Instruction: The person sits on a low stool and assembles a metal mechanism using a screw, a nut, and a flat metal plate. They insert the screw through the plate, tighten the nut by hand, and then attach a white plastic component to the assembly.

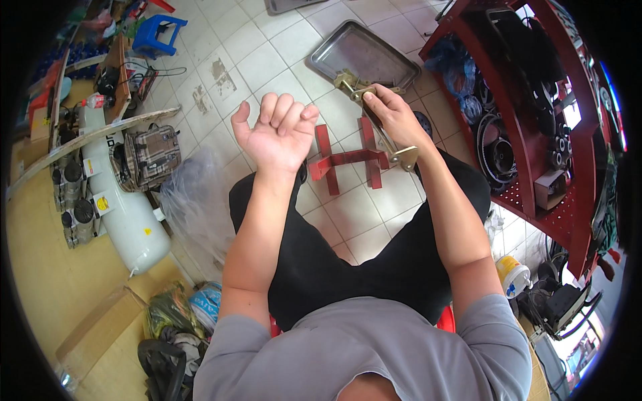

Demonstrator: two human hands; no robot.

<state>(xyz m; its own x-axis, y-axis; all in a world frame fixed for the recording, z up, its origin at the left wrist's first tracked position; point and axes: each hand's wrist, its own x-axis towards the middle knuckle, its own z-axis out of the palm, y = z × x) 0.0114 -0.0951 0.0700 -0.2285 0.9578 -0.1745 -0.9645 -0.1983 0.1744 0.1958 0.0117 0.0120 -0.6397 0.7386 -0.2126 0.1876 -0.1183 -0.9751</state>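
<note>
My left hand (275, 134) is raised palm up over the floor, its fingers half curled and the thumb apart, with nothing in it. In my right hand (398, 120) is a gold-coloured metal bracket (382, 136), a long bar with a fitting at the far end and a flat plate at the near end. My thumb presses on the bar near its far end; the fingers beneath are partly hidden. Below the hands, a red metal stand (344, 158) sits on the tiles between my legs. Beyond the bracket lies a grey metal tray (361, 50) with some metal pieces at its near edge.
A red shelf rack (568, 220) with wheels and dark parts rises on the right. At left are a white tank (130, 224), a plaid bag (155, 157) and a clear plastic bag (197, 200). A blue stool (158, 35) stands at far left, a white bucket (513, 277) at near right.
</note>
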